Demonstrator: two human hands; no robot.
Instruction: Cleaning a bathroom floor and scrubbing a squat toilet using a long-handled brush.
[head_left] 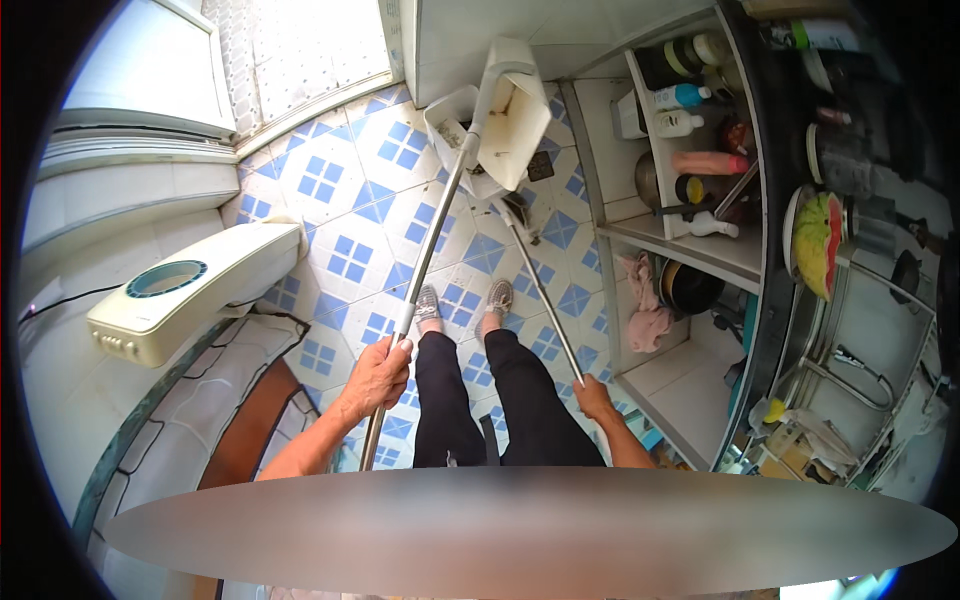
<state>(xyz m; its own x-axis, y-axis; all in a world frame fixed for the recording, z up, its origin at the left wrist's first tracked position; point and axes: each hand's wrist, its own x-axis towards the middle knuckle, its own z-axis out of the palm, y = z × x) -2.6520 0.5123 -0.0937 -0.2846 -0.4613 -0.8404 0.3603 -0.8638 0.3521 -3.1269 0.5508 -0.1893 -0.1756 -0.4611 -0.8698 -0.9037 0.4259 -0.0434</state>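
My left hand (380, 374) is closed around the long metal handle (432, 248) of a white dustpan (514, 125). The scoop is held up at the far side, tilted over or against a white bin (437, 122) that has some debris in it. Whether the two touch I cannot tell. Lower on the right, my right hand (594, 396) grips the thin pole of a broom (543, 292). The broom's dark head (524, 219) rests on the floor just in front of the dustpan, partly hard to make out.
Blue-and-white tiles (350, 258) cover the floor, with a dark drain (540, 165) near the bin. Open shelves (690, 248) with bottles and pots line the right, below a counter holding a cut watermelon (817, 245). At left stand a cream appliance (190, 285) and a covered washer-like unit (180, 410).
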